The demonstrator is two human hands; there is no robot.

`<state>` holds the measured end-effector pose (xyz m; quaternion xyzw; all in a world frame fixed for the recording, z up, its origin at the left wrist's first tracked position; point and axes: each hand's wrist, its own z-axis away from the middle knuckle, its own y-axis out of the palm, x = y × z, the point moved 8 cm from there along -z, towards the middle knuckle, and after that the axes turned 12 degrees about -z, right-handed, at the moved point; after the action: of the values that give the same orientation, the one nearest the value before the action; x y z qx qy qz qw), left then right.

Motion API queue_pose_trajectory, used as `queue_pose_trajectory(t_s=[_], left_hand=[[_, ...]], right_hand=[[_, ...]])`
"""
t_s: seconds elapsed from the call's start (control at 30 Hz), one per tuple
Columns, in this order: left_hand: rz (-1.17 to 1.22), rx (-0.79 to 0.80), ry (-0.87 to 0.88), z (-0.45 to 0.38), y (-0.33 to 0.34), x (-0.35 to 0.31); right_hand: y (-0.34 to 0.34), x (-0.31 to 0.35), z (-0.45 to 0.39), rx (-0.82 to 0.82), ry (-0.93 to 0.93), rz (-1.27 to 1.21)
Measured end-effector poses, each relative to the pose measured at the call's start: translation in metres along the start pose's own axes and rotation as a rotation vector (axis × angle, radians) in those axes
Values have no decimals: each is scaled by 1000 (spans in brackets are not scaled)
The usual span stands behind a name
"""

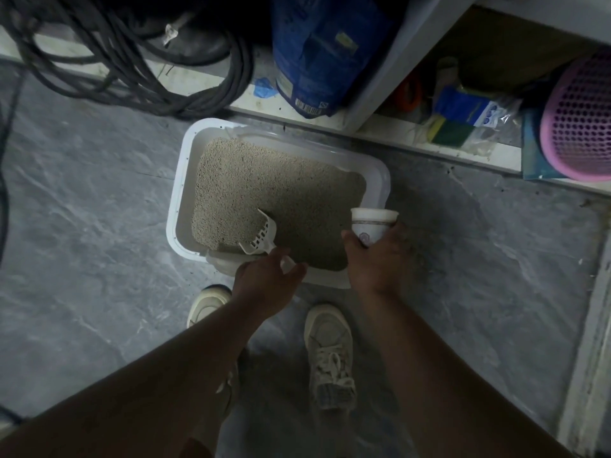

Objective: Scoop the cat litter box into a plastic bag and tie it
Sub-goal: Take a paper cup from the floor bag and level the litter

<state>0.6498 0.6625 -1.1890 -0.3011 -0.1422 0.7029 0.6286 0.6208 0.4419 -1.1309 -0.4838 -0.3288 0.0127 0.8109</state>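
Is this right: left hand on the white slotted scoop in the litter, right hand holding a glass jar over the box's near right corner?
Not quite. The head view shows the right hand holding a white paper cup with a printed band, not a glass jar. The rest holds: the left hand grips the white slotted scoop in the litter, and the cup is over the litter box's near right corner.

One litter box (377, 180), one scoop (263, 236), one cup (372, 224), two hands, two shoes, one pink basket (578, 123)
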Motion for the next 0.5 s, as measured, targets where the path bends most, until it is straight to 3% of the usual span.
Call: queue_pose_trajectory(t_s=[0.5], left_hand=[[-27,-12,18,-1,1,1]], right_hand=[[-2,-3,19,16,-5,2]])
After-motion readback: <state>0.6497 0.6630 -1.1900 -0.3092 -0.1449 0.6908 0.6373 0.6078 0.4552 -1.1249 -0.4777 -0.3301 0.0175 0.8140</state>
